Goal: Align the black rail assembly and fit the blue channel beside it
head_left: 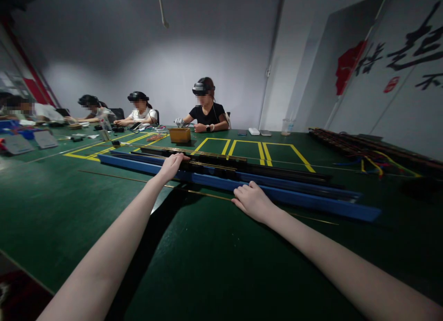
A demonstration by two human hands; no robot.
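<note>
Blue long rail under both hands: left hand laid flat on black strips, right hand curled on its edge; no legible writing nearby.

The room is dim, with one bright patch on the back wall at upper centre fading to dark corners. Wide-angle distortion bends the frame edges, and dark forearm shadows cross the green table at lower centre.

Green table with yellow marked boxes. On it: long blue rails, black strips, thin brass rod; yellow box far.
</note>
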